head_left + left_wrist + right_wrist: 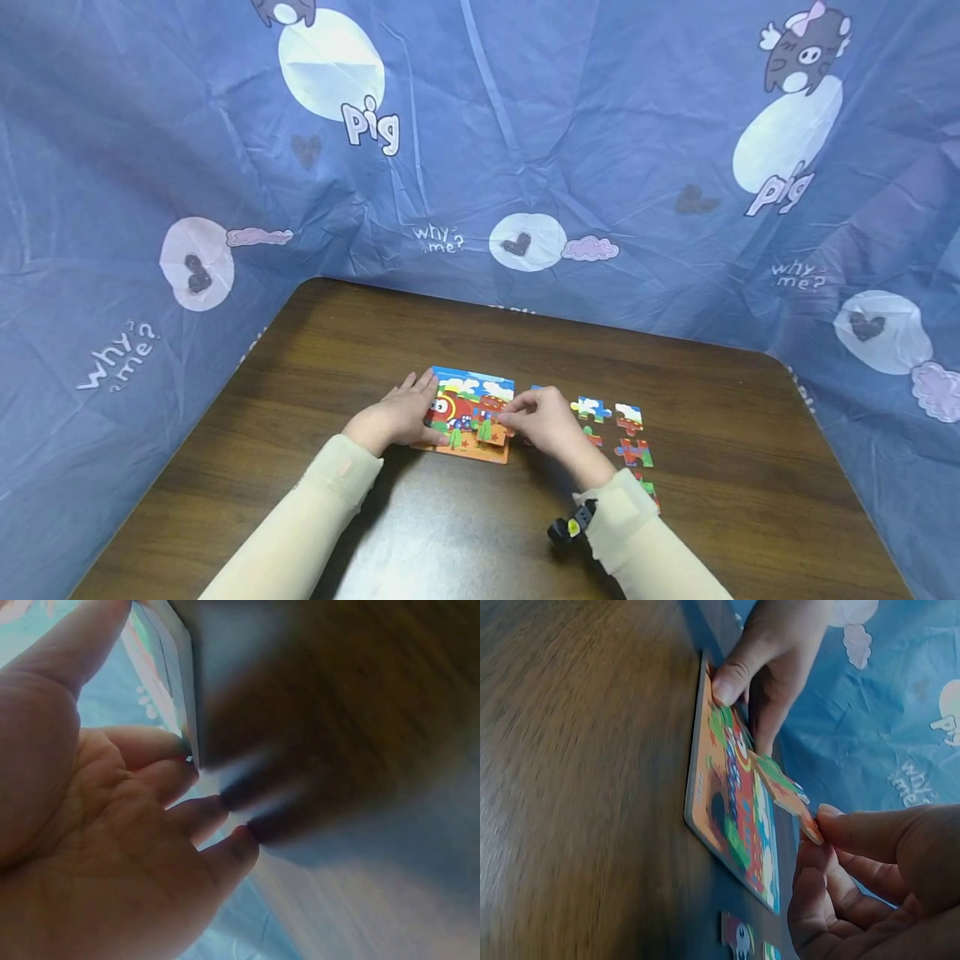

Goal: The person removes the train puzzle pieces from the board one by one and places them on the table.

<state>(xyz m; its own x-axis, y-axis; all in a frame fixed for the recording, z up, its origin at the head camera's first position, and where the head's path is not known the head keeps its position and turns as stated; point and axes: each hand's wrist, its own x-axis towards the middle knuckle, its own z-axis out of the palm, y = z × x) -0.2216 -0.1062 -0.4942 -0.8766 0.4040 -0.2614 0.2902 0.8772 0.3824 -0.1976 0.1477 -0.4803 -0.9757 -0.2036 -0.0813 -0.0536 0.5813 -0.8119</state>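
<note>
A colourful puzzle board [468, 385] with a red train-like picture lies flat on the brown table. My left hand [401, 414] rests over its left edge, fingers extended and thumb on the front corner. Between thumb and fingertips, my right hand [551, 423] pinches a jigsaw piece [491, 432] by one end. This piece, orange with green, is tilted above the right part of the board, as the right wrist view shows. In the left wrist view the fingers of the left hand [127, 825] lie along the board's edge [184, 682].
Several loose jigsaw pieces [635, 452] lie on the table [735, 467] right of the board, some partly hidden by the right hand and forearm. A blue curtain [465, 167] with pig prints hangs behind the table. A small black device [573, 525] is strapped at the right wrist.
</note>
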